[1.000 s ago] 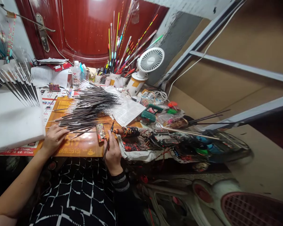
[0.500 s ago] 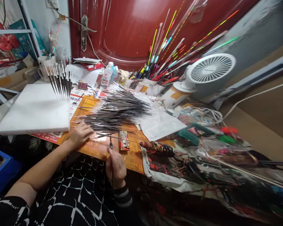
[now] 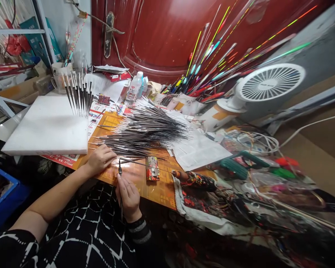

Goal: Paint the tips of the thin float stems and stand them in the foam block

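My left hand [image 3: 102, 159] rests at the table's front edge, its fingers closed on the near end of a slender dark fishing float [image 3: 138, 163]. The float's thin stem points right, over a small paint-stained block [image 3: 152, 169]. In my right hand [image 3: 129, 195] is a fine paintbrush [image 3: 120, 169], gripped like a pen with its dark tip upward, close to the float's left end. Whether tip and float touch, I cannot tell. Just beyond my hands lies a large pile of similar dark floats [image 3: 147, 128] with pale tips.
On the left, a white foam block [image 3: 48, 126] has several floats [image 3: 79, 95] stuck upright in it. A water bottle [image 3: 134, 88] stands behind the pile. To the right are a white fan [image 3: 270, 82], paper sheets [image 3: 201, 147] and a paint-smeared cloth [image 3: 194, 212].
My right hand has moved left with the paintbrush, bringing its tip closer to my left hand and the float's end. The whole view has shifted slightly.
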`<state>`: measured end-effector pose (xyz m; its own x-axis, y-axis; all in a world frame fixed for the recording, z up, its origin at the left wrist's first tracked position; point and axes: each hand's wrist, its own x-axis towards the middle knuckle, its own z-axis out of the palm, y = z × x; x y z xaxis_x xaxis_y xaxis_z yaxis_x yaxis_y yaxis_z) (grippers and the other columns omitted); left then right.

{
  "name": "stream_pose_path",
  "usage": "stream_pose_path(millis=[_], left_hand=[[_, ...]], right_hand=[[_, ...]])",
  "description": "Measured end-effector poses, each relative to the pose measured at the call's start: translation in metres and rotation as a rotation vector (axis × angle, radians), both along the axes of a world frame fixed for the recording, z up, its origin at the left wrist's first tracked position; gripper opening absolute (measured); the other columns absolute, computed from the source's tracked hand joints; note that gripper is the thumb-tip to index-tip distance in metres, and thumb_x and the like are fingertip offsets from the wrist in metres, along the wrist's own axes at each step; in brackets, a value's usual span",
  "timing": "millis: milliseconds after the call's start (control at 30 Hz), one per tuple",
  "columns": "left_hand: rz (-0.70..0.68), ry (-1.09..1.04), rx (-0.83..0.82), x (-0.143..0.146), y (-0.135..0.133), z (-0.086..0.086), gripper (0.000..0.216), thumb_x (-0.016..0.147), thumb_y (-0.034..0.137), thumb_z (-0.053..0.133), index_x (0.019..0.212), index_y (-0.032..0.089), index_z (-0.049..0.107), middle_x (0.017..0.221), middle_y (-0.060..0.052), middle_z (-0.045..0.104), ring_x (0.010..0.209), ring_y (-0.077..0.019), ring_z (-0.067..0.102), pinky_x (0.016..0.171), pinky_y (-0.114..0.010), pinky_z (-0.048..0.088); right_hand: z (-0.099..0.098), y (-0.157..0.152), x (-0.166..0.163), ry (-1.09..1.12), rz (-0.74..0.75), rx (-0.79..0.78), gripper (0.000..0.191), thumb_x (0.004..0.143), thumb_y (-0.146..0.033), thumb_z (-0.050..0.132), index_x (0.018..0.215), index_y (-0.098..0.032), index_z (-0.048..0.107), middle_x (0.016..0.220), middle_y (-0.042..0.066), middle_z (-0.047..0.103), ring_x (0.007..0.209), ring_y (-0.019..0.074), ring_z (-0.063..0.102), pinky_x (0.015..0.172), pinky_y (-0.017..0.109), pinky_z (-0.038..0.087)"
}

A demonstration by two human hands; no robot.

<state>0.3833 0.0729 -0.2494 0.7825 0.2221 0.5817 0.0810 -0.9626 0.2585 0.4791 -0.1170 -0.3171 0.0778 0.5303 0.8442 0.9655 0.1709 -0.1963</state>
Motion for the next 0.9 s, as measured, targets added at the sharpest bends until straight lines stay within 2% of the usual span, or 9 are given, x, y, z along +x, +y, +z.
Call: stream_pose_path(millis=[233, 900], left_hand=[[-0.024, -0.076, 0.017, 0.0008, 0.0002, -0.0007, 0.022, 0.104, 0.028, 0.053, 0.094, 0.017, 0.07, 0.086, -0.005, 0.069, 0.082, -0.0186, 0.053, 0.078, -0.032, 0.045], [-0.012, -0.049, -0.005, 0.0008, 0.0, -0.0007, 0.024, 0.104, 0.028, 0.051, 0.094, 0.018, 0.07, 0.087, -0.006, 0.069, 0.083, -0.0189, 0.053, 0.079, -0.033, 0.046]], right_hand=[[0.0019, 0.0015, -0.0015, 0.001, 0.005, 0.007, 0.061, 0.095, -0.003, 0.057, 0.154, -0.012, 0.041, 0.118, 0.015, 0.074, 0.112, 0.024, 0.071, 0.094, 0.037, 0.062], [0.0054, 0.0016, -0.0027, -0.015, -0.008, 0.023, 0.061, 0.096, -0.003, 0.057, 0.154, -0.012, 0.041, 0.116, 0.015, 0.074, 0.108, 0.0238, 0.072, 0.093, 0.037, 0.063]])
